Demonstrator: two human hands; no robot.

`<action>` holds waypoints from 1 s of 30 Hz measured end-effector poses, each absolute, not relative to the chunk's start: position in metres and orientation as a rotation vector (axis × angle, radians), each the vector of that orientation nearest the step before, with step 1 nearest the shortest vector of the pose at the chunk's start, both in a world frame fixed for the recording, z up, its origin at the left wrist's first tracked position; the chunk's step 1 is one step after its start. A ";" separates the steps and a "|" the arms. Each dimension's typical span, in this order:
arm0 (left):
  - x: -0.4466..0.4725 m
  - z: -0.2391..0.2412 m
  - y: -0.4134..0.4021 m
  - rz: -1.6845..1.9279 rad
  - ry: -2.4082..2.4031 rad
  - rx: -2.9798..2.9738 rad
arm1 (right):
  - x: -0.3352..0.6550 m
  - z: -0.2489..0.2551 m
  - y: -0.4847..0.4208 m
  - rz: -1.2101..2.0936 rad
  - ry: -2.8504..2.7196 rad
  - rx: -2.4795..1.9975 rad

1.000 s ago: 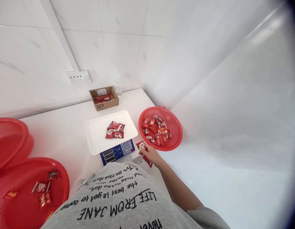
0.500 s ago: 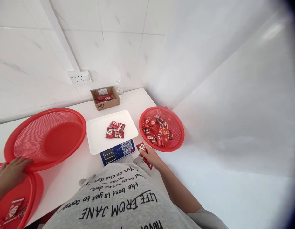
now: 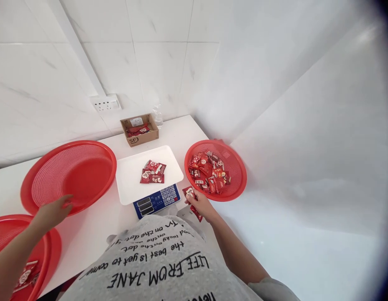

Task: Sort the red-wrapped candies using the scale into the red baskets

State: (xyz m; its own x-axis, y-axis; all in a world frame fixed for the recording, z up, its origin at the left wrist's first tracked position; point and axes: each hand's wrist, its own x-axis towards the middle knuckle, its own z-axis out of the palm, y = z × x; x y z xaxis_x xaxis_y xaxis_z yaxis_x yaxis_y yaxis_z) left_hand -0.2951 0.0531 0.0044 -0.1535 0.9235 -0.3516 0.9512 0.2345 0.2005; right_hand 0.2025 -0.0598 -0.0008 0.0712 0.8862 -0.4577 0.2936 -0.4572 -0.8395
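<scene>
My left hand (image 3: 56, 210) is at the near rim of an empty red mesh basket (image 3: 87, 179), its fingers closed over the rim. My right hand (image 3: 202, 205) holds several small red candy packets (image 3: 189, 193) between thumb and fingers, in front of the right basket. Several similar red packets (image 3: 153, 171) lie in a cluster on the white tray (image 3: 128, 173) of a scale. The blue scale panel (image 3: 158, 200) with its keypad faces me.
A red basket (image 3: 241, 175) of mixed red packets stands at right. Lower left, another red basket (image 3: 54, 246) holds a few packets, partly hidden by my forearm. Behind the scale are a cardboard box (image 3: 144, 139) of packets and a clear plastic bottle (image 3: 157, 115). A wall socket (image 3: 105, 103) is above.
My left hand has moved right along the rim of the empty basket, and that basket has shifted right and away from me. My right hand still holds its packets in nearly the same place.
</scene>
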 end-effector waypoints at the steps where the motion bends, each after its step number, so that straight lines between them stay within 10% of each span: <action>1: -0.285 0.002 0.055 -0.155 2.133 1.677 | 0.204 0.000 -0.059 1.384 -1.165 -1.818; 12: -0.120 -0.012 0.054 0.636 2.070 1.935 | 0.228 -0.002 -0.047 1.327 -1.095 -1.824; 30: 0.000 -0.045 0.071 0.356 1.822 2.258 | 0.261 -0.016 -0.019 1.342 -1.215 -1.724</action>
